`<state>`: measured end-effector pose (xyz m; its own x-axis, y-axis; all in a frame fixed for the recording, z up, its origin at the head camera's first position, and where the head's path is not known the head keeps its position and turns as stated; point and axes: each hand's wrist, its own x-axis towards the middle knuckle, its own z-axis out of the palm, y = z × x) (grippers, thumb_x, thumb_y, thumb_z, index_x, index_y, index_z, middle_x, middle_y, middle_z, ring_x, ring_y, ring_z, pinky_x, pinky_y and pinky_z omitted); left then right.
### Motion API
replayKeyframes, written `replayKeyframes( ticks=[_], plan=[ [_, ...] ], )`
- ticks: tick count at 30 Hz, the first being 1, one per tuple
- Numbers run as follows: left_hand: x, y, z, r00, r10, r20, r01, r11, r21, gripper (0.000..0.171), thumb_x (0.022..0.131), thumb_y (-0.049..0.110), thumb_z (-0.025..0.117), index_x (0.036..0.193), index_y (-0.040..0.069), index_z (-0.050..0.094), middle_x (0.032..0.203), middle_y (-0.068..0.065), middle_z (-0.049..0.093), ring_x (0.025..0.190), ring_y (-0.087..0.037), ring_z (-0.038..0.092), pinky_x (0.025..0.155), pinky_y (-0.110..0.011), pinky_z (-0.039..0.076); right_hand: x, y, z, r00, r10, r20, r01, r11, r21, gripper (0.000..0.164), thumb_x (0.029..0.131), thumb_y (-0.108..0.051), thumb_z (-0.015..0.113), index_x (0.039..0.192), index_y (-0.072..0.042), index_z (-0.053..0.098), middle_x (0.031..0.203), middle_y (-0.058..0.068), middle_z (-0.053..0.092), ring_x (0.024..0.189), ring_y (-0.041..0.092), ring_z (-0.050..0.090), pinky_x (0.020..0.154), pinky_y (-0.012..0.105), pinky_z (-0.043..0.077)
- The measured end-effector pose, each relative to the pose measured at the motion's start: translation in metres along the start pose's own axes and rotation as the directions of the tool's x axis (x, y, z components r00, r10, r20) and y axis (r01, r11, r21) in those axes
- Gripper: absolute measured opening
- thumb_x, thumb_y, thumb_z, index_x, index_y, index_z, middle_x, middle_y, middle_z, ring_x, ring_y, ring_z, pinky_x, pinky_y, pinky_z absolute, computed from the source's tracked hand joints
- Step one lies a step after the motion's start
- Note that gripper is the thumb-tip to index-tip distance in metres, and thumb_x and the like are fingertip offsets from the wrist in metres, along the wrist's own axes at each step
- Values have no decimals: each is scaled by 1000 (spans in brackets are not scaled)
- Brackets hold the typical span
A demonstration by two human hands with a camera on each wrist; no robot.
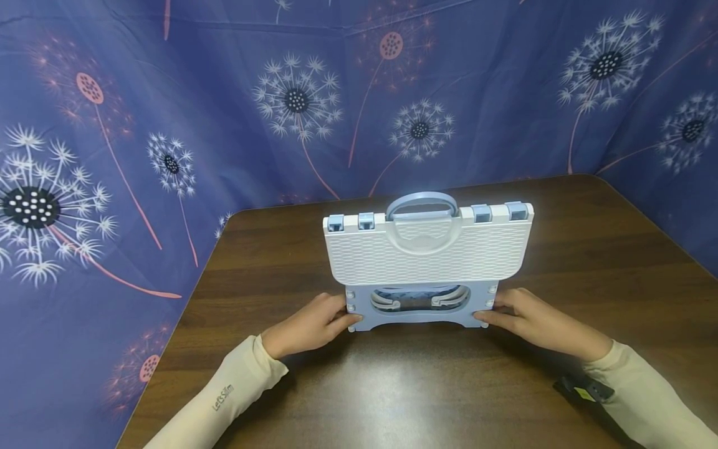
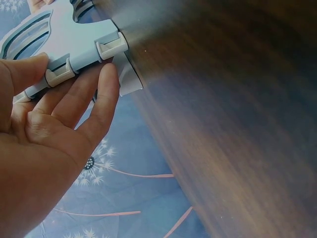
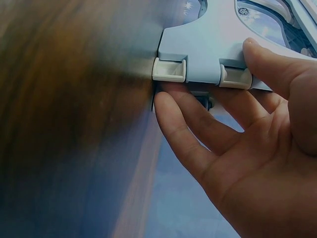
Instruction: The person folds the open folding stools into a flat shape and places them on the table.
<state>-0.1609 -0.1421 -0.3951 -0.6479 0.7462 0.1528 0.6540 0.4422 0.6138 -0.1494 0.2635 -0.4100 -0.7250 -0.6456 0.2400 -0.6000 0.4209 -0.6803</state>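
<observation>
A folding step stool [image 1: 426, 255] stands on the wooden table, with a white textured top, a blue carry handle and light blue leg panels. My left hand [image 1: 311, 324] grips the left edge of its front leg panel, thumb on the front face and fingers behind. On the opposite edge my right hand [image 1: 530, 318] holds the panel the same way. In the left wrist view the thumb of my left hand [image 2: 64, 119] lies near the white hinge clips. The right wrist view shows my right hand [image 3: 237, 124] with fingers under the panel's edge.
The brown wooden table [image 1: 269, 262] reaches to a blue dandelion-print cloth [image 1: 224, 93] hanging behind and at the sides. A black strap with a yellow-green mark [image 1: 583, 391] is by the right sleeve.
</observation>
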Motion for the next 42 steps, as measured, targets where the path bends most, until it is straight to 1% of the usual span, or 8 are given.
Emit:
replayKeyframes(
  ticks=[6,13,20,25,31,36,40,42],
  plan=[
    [0,0,0,1000,1,2,-1,1000,-1,19,103,17,58,120,10,59,94,-2,70,75,-3,56,66,-21,49,0,0,0,1000,-13,-4,13,1000,-9,10,97,-7,63,101,-16,68,80,-4,67,71,1,53,61,24,48],
    [0,1,0,1000,7,-4,-7,1000,5,19,102,17,58,121,10,59,95,-2,70,76,-4,57,68,-21,49,0,0,-1,1000,-23,-6,23,1000,-2,10,97,-6,63,100,-15,68,79,-4,66,70,4,54,61,25,48],
    [0,0,-1,1000,2,-2,-2,1000,7,20,102,17,58,120,10,58,93,-2,70,74,-3,56,67,-21,49,1,-1,-2,1000,-19,-6,19,1000,-3,10,97,-6,64,95,-15,67,69,-2,58,66,1,49,56,24,45],
    [0,-1,-1,1000,0,0,0,1000,5,18,102,18,58,119,11,59,86,-3,68,70,-2,53,64,-21,47,1,-2,-1,1000,-20,-9,20,1000,0,11,97,-7,64,91,-16,66,68,-9,53,64,0,47,55,23,44],
    [-1,-1,0,1000,0,-3,0,1000,-1,14,102,18,58,115,12,58,76,-4,61,64,0,48,59,-19,43,1,-2,0,1000,-16,-11,16,1000,4,11,97,-7,64,93,-16,67,71,-11,55,67,0,48,57,24,45],
    [-1,0,0,1000,8,-5,-8,1000,-6,14,102,16,58,115,11,58,77,-6,62,64,0,47,58,-19,42,0,-2,0,1000,-4,-11,4,1000,-10,11,97,-8,64,91,-17,66,70,-13,51,66,0,47,57,24,44],
    [-1,0,0,1000,11,-6,-11,1000,-2,13,102,16,58,114,11,59,75,-3,60,63,0,47,58,-18,42,0,-1,1,1000,-3,-17,3,1000,-13,11,97,-8,64,90,-17,66,70,-15,49,66,-1,46,56,24,43],
    [-1,0,0,1000,10,-6,-10,1000,-4,13,102,17,58,114,11,59,74,-2,59,62,0,46,57,-18,41,0,-1,1,1000,-5,-17,4,1000,-14,11,97,-8,64,92,-17,66,70,-12,52,66,0,48,57,24,44]
  ],
)
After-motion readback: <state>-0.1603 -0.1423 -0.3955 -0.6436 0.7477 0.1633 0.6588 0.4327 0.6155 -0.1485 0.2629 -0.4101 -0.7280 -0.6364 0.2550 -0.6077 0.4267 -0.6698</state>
